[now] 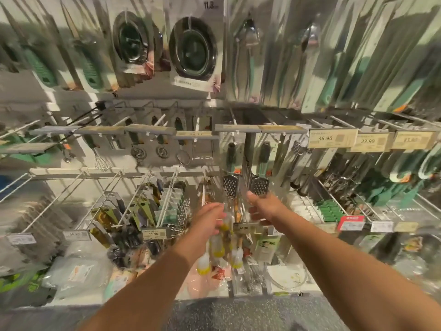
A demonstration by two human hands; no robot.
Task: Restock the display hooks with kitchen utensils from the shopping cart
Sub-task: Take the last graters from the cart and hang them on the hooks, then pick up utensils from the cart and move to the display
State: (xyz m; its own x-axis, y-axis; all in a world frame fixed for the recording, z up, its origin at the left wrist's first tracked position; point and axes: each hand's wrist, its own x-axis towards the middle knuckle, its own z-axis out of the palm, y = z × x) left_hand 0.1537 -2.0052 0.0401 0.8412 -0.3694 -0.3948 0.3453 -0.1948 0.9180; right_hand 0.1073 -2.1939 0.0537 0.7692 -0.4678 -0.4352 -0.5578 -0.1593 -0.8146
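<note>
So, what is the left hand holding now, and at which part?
The left hand holds a bunch of clear packs of yellow-tipped utensils near their top end; the exact grip is blurred. The right hand seems to hold nothing.

Yellow-and-white brushes [218,249], green-handled utensils [40,68], a red price tag [352,219], speckled grey floor [238,314].

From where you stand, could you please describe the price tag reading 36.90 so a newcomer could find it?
Look at the middle rail of price tags running across the display wall. Follow it right, past the two hanging graters, to three yellowish tags facing you. The 36.90 tag is the leftmost; its neighbour reads 23.90.
</note>
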